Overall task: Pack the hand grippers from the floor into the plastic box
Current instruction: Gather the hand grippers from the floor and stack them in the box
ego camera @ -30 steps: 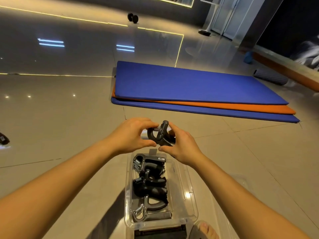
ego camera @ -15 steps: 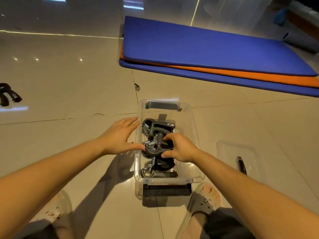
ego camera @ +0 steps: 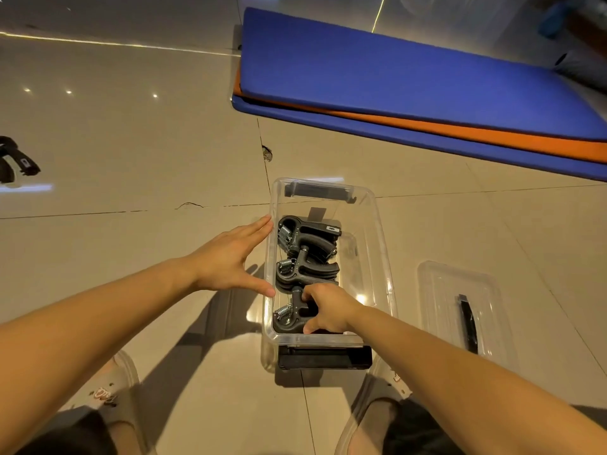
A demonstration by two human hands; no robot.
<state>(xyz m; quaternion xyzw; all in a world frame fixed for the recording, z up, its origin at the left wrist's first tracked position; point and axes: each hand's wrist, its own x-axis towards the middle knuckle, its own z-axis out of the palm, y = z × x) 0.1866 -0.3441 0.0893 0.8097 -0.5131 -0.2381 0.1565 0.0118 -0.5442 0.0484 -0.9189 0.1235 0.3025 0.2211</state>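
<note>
**A:** What takes up the most room?

**B:** The stacked mats, far right and out of the way. The plastic box stands between the person's feet, and its lid lies to its right, so the top is free.

**A:** And the hands?

**B:** The left hand, fingers straight, presses on the box's left wall, probably to steady it. The right hand curls round the nearest hand gripper, seating it nearer than the other hand grippers.

**A:** Any unpacked?

**B:** A loose hand gripper lies on the floor, far left.
</note>
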